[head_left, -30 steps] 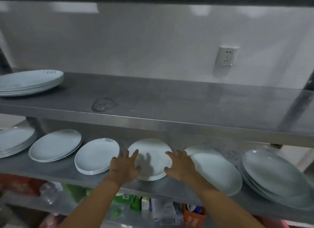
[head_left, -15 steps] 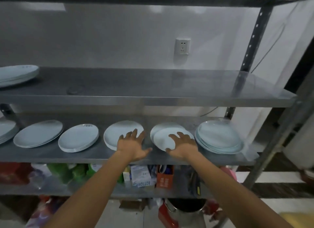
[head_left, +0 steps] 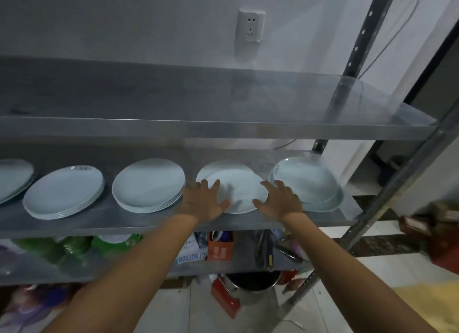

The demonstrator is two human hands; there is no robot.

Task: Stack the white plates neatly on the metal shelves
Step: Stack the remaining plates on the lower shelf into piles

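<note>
Several stacks of white plates stand in a row on the middle metal shelf (head_left: pixel 74 224). My left hand (head_left: pixel 202 202) and my right hand (head_left: pixel 279 199) are spread open at either side of a small uneven plate stack (head_left: pixel 238 188), whose top plate sits shifted forward off the one below. The left hand's fingers touch the plate's left rim; the right hand lies at its right rim. Left of it is a taller neat plate stack (head_left: pixel 149 184), then another plate stack (head_left: pixel 64 191). To the right is a skewed plate stack (head_left: pixel 308 183).
The upper shelf (head_left: pixel 223 129) shows bare metal just above the hands. A perforated upright post (head_left: pixel 357 41) and a front post (head_left: pixel 402 176) frame the right end. Below, the lower shelf (head_left: pixel 293 264) holds green bowls (head_left: pixel 64 247), an orange box (head_left: pixel 219 248) and tools. A wall socket (head_left: pixel 249 27) is behind.
Both hands have shifted right, from the stack now at centre left to the uneven stack beside it. The view has swung right as well, and the far-left plates have left the frame.
</note>
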